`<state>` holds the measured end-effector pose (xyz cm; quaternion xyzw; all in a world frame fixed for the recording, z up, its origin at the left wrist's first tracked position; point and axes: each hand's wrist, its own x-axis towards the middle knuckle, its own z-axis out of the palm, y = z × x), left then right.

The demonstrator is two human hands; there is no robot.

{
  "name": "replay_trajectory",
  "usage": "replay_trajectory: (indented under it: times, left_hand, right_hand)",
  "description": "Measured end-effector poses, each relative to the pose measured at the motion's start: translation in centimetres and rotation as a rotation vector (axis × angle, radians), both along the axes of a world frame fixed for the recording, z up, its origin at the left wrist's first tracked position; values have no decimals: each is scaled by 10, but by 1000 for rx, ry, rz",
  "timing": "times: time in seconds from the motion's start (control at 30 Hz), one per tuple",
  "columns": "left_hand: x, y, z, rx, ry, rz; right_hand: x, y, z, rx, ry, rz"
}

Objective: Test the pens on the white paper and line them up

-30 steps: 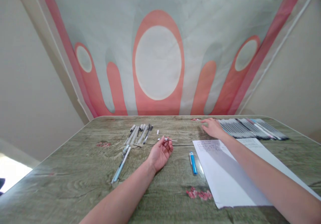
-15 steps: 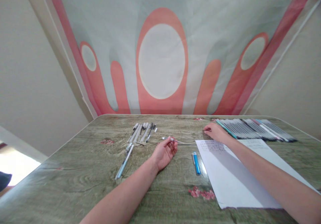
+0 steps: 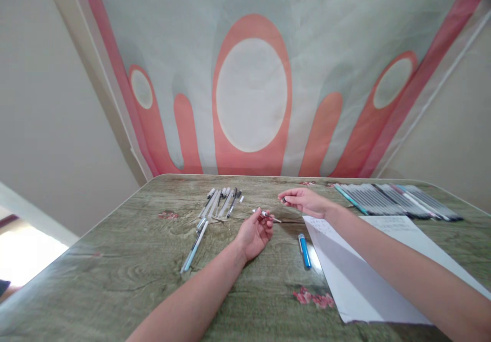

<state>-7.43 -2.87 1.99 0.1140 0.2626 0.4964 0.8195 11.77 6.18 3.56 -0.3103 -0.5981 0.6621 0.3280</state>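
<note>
Above the middle of the table, my left hand [image 3: 254,234] is turned palm up, its thumb and fingers pinching a thin white pen part [image 3: 276,220]. One white end of that part shows beyond the thumb. My right hand [image 3: 307,202] hovers to the right, past the top left corner of the written paper [image 3: 368,286]. Between its thumb and fingertips is a small dark piece [image 3: 284,199], too small to name. The two hands are apart. A blue marker-like pen [image 3: 305,251] lies below them, left of the paper.
Left of my hands is a loose group of pens and pen parts [image 3: 217,203]. Two pale pens [image 3: 195,245] lie nearer me. At the far right, a row of pens [image 3: 387,200] lies side by side behind the paper. A patterned wall covering [image 3: 251,94] rises behind the table.
My right hand has moved left from beside the row of pens toward my left hand, now with a small dark piece showing in its fingers. The left hand stays nearly in place.
</note>
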Motion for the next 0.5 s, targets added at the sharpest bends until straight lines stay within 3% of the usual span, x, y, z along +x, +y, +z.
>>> replay_trajectory:
  times: [0.17, 0.3, 0.37, 0.5]
  left_hand:
    - [-1, 0, 1, -23, -9, -15]
    - [-2, -1, 1, 14, -38, -52]
    - [-2, -2, 1, 21, -31, -57]
    - [1, -4, 2, 7, 5, -48]
  right_hand:
    - [-12, 3, -2, -109, 70, 40]
    - [-23, 13, -8, -61, 40, 30]
    - [-32, 21, -13, 71, -45, -17]
    - [-59, 36, -19, 480, -351, -80]
